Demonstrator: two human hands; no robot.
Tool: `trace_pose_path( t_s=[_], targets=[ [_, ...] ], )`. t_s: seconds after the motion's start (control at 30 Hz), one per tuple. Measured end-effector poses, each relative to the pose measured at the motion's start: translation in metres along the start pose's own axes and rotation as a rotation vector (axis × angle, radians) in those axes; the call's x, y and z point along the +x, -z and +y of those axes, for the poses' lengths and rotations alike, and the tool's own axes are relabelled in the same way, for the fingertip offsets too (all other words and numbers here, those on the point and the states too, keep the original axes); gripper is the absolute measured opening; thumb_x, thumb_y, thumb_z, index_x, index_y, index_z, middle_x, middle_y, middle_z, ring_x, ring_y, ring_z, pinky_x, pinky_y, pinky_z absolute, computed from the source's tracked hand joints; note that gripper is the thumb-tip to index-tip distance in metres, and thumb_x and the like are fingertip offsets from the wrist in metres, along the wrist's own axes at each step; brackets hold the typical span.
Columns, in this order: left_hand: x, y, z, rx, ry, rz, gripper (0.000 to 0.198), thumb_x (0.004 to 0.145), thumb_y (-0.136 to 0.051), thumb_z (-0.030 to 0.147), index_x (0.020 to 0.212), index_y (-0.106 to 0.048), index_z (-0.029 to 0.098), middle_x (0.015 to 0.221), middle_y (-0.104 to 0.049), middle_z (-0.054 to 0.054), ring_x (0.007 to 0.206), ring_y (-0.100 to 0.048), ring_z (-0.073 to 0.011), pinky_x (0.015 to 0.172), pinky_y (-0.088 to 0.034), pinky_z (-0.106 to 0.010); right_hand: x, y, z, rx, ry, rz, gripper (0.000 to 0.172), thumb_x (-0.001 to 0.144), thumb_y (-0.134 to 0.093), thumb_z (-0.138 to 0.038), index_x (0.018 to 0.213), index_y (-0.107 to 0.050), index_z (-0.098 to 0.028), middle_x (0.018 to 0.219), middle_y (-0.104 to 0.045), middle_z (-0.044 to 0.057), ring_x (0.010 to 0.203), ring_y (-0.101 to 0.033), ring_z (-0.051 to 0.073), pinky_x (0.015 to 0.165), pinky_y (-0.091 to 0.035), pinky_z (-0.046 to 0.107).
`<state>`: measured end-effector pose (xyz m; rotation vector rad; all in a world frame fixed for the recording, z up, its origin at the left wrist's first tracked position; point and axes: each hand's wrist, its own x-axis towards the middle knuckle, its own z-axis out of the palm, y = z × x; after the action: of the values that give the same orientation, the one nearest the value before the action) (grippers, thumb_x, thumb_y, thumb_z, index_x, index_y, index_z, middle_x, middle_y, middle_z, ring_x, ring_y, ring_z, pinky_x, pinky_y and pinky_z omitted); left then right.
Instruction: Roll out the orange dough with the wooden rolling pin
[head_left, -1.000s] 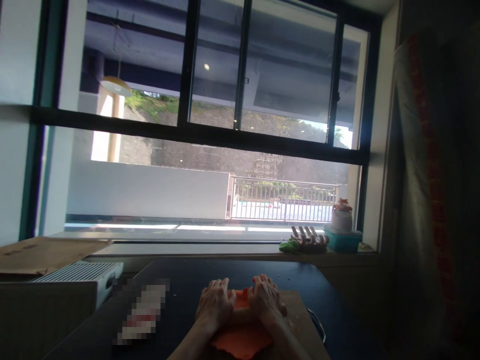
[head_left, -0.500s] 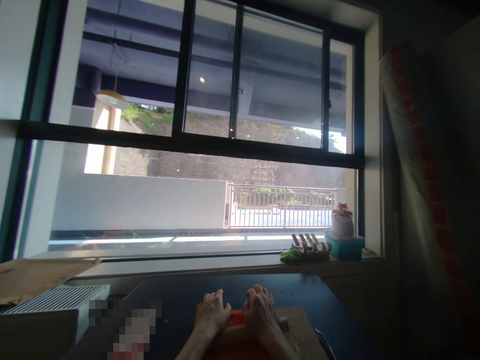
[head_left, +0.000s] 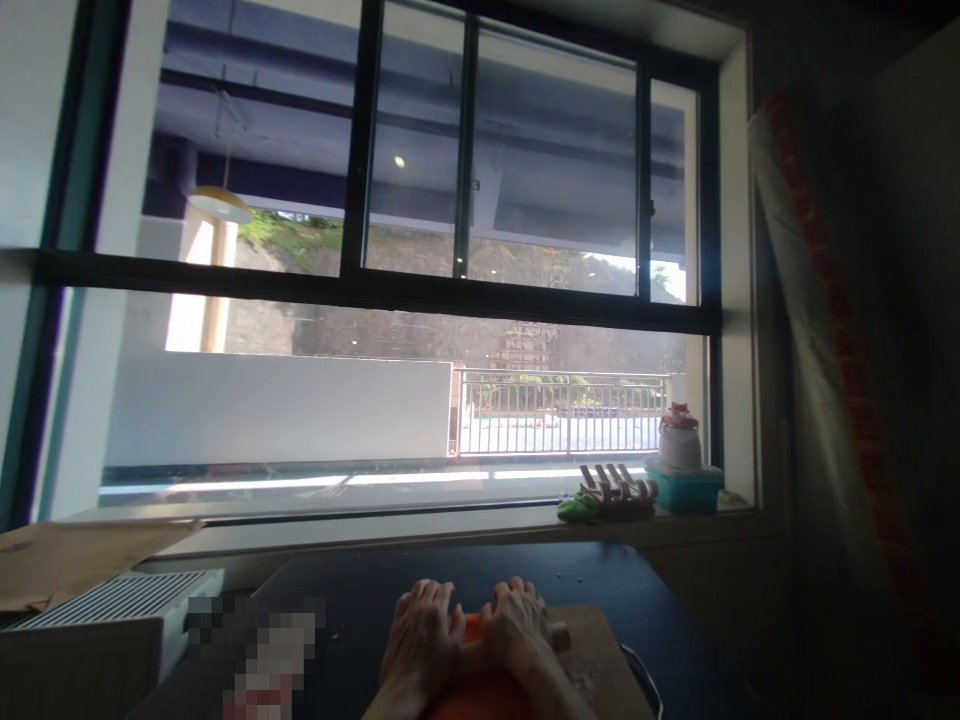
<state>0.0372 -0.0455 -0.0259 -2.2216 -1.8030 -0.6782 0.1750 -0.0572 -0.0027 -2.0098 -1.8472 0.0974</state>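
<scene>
A pale wooden rolling pin (head_left: 470, 658) lies crosswise under both my hands, low in the view. My left hand (head_left: 425, 628) is over its left part, fingers curled forward and down. On the right part rests my right hand (head_left: 516, 622), its fingers also bent over the front, leaving the pin's right end (head_left: 560, 637) sticking out. Bright orange sheet-like material (head_left: 474, 628) shows between the hands, beyond the pin and nearer me too; I cannot tell what it is. Beneath is a light brown wooden board (head_left: 596, 650), with pale smears at its right.
The board lies on a dark table (head_left: 352, 590). A curved metal handle (head_left: 645, 675) shows right of it. Behind runs a windowsill with a green item (head_left: 579, 507), a brown slatted object (head_left: 615, 492) and a teal box (head_left: 686, 487). Brown cardboard (head_left: 82, 555) lies at left.
The rolling pin has moved slightly forward under my hands. My left hand has come further over it, covering more of its left part. The view has shifted a little.
</scene>
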Motion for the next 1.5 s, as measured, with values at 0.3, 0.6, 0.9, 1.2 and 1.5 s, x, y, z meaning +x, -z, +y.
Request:
trace_pose_path(
  t_s=[0.3, 0.6, 0.9, 1.2, 1.5],
  targets=[
    [0.010, 0.015, 0.006, -0.030, 0.011, -0.149, 0.050, 0.086, -0.039, 0.038, 0.126, -0.058, 0.014, 0.126, -0.061, -0.013, 0.122, -0.050, -0.0263, 0.103, -0.033, -0.042, 0.019, -0.013, 0.007, -0.006, 0.027, 0.069, 0.026, 0.087, -0.048, -0.024, 0.100, -0.070, -0.019, 0.109, -0.067, 0.011, 0.105, -0.060, 0.026, 0.091, -0.044, 0.037],
    [0.039, -0.001, -0.002, -0.028, 0.092, -0.187, 0.046, 0.083, -0.044, 0.037, 0.120, -0.061, 0.014, 0.120, -0.065, -0.014, 0.117, -0.054, -0.0286, 0.096, -0.039, -0.042, 0.027, -0.019, 0.006, -0.017, 0.120, 0.025, 0.030, 0.090, -0.043, -0.027, 0.099, -0.070, -0.020, 0.111, -0.065, 0.010, 0.109, -0.056, 0.027, 0.091, -0.043, 0.037],
    [0.010, 0.003, 0.005, 0.009, -0.057, -0.117, 0.043, 0.093, -0.028, 0.034, 0.112, -0.065, 0.023, 0.114, -0.067, -0.008, 0.112, -0.054, -0.0241, 0.101, -0.033, -0.041, 0.032, -0.015, 0.001, -0.035, 0.015, -0.055, 0.034, 0.090, -0.041, -0.029, 0.104, -0.070, -0.017, 0.114, -0.065, 0.013, 0.112, -0.055, 0.030, 0.093, -0.043, 0.041],
    [0.030, -0.005, 0.004, 0.023, 0.028, -0.298, 0.052, 0.090, -0.027, 0.038, 0.131, -0.056, 0.020, 0.132, -0.059, -0.010, 0.126, -0.047, -0.0271, 0.104, -0.033, -0.050, 0.023, -0.019, 0.004, -0.060, 0.212, -0.039, 0.036, 0.093, -0.037, -0.028, 0.099, -0.072, -0.019, 0.112, -0.066, 0.011, 0.111, -0.055, 0.028, 0.092, -0.043, 0.039],
    [0.022, -0.001, 0.004, 0.023, -0.049, -0.236, 0.050, 0.094, -0.023, 0.039, 0.119, -0.062, 0.022, 0.122, -0.064, -0.008, 0.121, -0.050, -0.0258, 0.106, -0.028, -0.050, 0.030, -0.022, 0.000, -0.079, 0.102, -0.061, 0.038, 0.093, -0.036, -0.030, 0.101, -0.072, -0.019, 0.112, -0.067, 0.012, 0.110, -0.056, 0.029, 0.094, -0.041, 0.041]
  ],
)
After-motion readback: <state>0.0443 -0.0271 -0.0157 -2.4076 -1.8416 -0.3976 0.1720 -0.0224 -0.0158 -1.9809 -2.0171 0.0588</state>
